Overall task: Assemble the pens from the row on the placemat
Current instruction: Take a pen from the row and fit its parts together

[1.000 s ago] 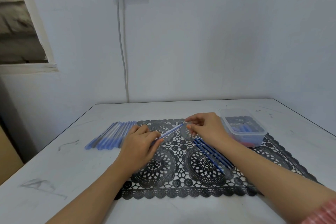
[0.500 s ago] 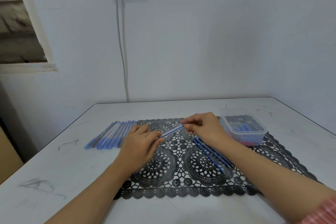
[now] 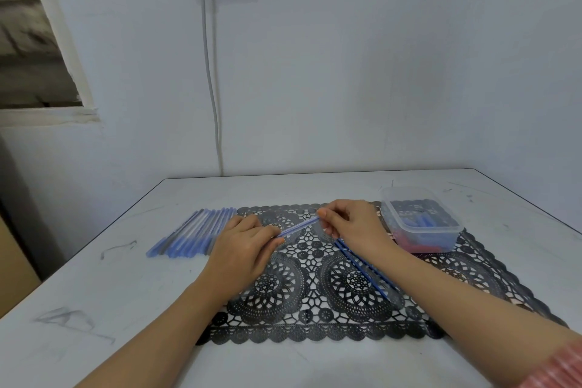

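Note:
A blue translucent pen barrel (image 3: pixel 299 226) hangs slanted just above the black lace placemat (image 3: pixel 466 280). My left hand (image 3: pixel 244 253) grips its lower end, and my right hand (image 3: pixel 354 225) pinches its upper end with fingertips. Below my right hand, a few dark blue pen parts (image 3: pixel 365 271) lie side by side on the placemat, partly hidden by my wrist. A row of several blue pens (image 3: pixel 192 233) rests on the white table to the left of the placemat.
A clear plastic box (image 3: pixel 420 219) holding blue and red small parts stands on the placemat's far right corner. The white table (image 3: pixel 94 293) ends near the wall at the back. A grey cable (image 3: pixel 211 72) runs down the wall from a socket.
My right hand has shifted slightly toward the barrel's upper tip. Both hands keep hold of the same barrel in nearly the same place.

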Available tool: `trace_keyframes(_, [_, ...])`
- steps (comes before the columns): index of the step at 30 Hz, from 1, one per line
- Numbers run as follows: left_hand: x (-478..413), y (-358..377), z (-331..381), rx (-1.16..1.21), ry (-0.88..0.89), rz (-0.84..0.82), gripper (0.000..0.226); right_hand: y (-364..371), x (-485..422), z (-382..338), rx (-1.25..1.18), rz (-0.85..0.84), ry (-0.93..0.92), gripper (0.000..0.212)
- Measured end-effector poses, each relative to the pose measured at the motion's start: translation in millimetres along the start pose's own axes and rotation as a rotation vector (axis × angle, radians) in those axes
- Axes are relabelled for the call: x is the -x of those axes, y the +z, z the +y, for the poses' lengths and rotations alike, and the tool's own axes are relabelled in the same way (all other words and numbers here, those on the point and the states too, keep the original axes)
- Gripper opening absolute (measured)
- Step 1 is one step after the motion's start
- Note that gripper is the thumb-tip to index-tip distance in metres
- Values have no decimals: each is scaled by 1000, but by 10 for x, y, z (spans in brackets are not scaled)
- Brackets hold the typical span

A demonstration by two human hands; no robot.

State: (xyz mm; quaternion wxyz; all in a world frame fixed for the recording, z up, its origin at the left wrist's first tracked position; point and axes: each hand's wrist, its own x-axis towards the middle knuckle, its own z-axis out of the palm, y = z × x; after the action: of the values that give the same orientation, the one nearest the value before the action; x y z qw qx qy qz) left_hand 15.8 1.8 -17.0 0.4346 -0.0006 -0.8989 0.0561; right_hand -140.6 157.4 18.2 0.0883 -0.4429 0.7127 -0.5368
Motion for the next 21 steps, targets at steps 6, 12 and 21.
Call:
trace_keyframes(6, [4, -2, 3, -9, -3, -38, 28, 22, 12, 22, -24, -2, -10, 20])
trace_keyframes(12, [73, 44, -27, 124, -98, -175, 47, 26, 14, 29, -175, -49, -42, 28])
trace_keyframes(21, [24, 13, 8, 134, -80, -146, 42, -4, 24, -22, -185, -67, -139, 29])
